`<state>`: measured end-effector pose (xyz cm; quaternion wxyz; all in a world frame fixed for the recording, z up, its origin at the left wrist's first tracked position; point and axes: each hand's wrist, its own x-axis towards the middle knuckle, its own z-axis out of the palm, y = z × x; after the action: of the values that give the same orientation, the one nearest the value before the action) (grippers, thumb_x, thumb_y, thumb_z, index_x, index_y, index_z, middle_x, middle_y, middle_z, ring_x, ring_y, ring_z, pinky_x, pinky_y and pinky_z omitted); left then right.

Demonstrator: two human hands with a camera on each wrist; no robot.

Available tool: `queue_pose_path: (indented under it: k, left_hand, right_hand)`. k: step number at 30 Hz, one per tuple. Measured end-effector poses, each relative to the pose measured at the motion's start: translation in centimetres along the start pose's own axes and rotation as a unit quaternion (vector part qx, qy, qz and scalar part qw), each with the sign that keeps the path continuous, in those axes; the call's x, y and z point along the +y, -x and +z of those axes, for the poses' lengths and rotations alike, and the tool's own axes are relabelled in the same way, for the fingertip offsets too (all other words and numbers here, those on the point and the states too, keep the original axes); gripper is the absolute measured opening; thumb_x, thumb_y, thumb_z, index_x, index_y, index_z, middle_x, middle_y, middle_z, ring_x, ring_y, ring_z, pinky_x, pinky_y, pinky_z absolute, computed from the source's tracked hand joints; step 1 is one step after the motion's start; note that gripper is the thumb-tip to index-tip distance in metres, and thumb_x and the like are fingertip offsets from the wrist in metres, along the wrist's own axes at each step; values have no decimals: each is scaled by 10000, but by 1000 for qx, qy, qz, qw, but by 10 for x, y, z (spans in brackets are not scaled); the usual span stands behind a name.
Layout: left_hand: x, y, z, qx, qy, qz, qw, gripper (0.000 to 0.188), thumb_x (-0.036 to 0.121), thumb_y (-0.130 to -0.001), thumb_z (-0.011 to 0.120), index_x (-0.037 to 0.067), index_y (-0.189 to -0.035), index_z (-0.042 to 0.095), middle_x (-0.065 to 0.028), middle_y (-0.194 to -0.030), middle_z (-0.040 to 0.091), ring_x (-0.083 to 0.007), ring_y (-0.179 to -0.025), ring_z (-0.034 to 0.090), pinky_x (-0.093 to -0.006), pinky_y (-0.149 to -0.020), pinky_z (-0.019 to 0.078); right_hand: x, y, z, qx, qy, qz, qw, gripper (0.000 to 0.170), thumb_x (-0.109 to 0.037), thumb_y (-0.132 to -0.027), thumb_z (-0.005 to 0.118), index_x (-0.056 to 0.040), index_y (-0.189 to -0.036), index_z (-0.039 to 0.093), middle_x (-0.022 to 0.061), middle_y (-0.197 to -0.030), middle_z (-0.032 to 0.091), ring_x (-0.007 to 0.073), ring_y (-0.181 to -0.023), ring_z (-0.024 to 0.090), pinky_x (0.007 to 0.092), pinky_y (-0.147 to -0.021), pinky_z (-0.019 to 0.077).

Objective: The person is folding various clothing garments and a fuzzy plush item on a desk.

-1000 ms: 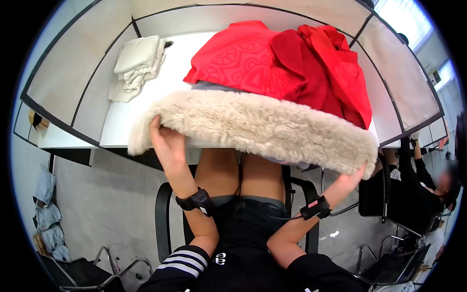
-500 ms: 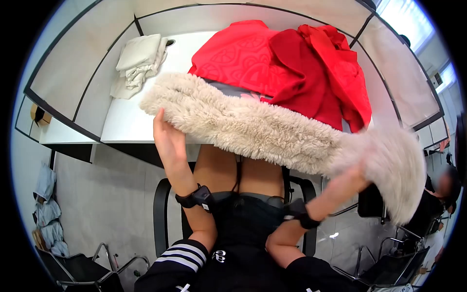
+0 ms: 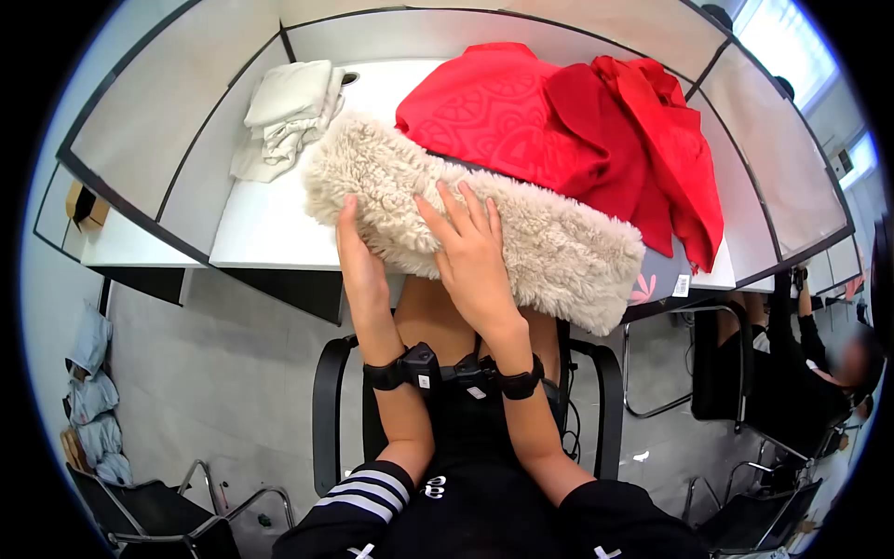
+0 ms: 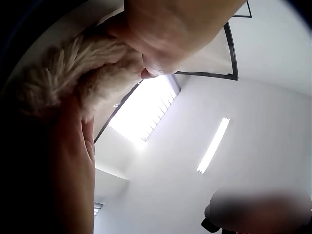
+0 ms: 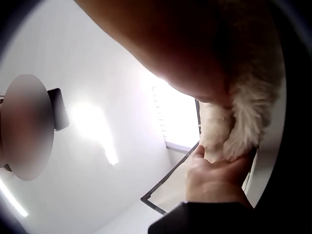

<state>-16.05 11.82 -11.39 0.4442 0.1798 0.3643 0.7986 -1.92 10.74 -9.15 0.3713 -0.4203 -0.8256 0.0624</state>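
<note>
A beige fur strip (image 3: 559, 252) slants across the table's front edge, its right part folded back over itself. My left hand (image 3: 365, 275) grips its lower left edge, thumb on the near side, the other fingers hidden beneath. My right hand (image 3: 473, 265) rests on top of the fur, fingers extended and spread, a little right of the left hand. Grey fabric (image 3: 666, 270) with a pink print and white label shows past the fur's right end. Fur (image 4: 105, 73) and both hands also appear in the left wrist view, and fur (image 5: 251, 112) in the right wrist view.
Red garments (image 3: 503, 116) are heaped behind the fur. Folded cream cloth (image 3: 289, 102) lies at the table's back left. Low partitions (image 3: 223, 140) surround the table (image 3: 270, 233). A seated person (image 3: 819, 363) is at the far right.
My right hand has swung from the far right to the middle, and the fur's right end has come over with it. The grey fabric and label at the right are now uncovered.
</note>
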Motion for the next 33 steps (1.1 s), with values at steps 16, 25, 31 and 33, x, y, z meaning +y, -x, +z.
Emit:
queue_pose_path:
  k: [16, 25, 31, 33]
  left_hand:
    - [-5, -7, -11, -22, -7, 22, 999, 509, 169, -968, 578, -44, -1397, 408, -128, -1367, 512, -233, -1219, 529, -362, -1017, 420]
    - [-2, -1, -2, 17, 17, 35, 999, 424, 133, -975, 538, -99, -1322, 465, -149, -1318, 543, -230, -1182, 554, -352, -990, 444]
    - [4, 26, 23, 11, 36, 45, 998, 441, 155, -985, 510, -88, -1344, 430, -168, -1308, 540, -259, -1184, 559, -393, -978, 473]
    - [0, 31, 32, -27, 7, 20, 999, 432, 139, -970, 539, -88, -1325, 445, -164, -1304, 539, -259, -1171, 564, -391, -972, 475]
  right_hand:
    - [11, 14, -45, -73, -23, 4, 997, 689, 123, -709, 558, -133, -1348, 533, 144, -1425, 467, 370, -1373, 349, 505, -1170, 226]
    - [79, 62, -131, 87, 82, 235, 965, 572, 77, -754, 509, -55, -1310, 545, 187, -1301, 566, 378, -1261, 479, 428, -1100, 315]
    - [101, 89, -148, 214, -51, 336, 916, 398, 0, -846, 537, 14, -1242, 576, 163, -1059, 698, 230, -992, 647, 316, -928, 459]
    - [131, 100, -143, 213, -89, 327, 916, 412, 2, -889, 499, 20, -1300, 536, 133, -1147, 669, 163, -1047, 594, 319, -957, 444]
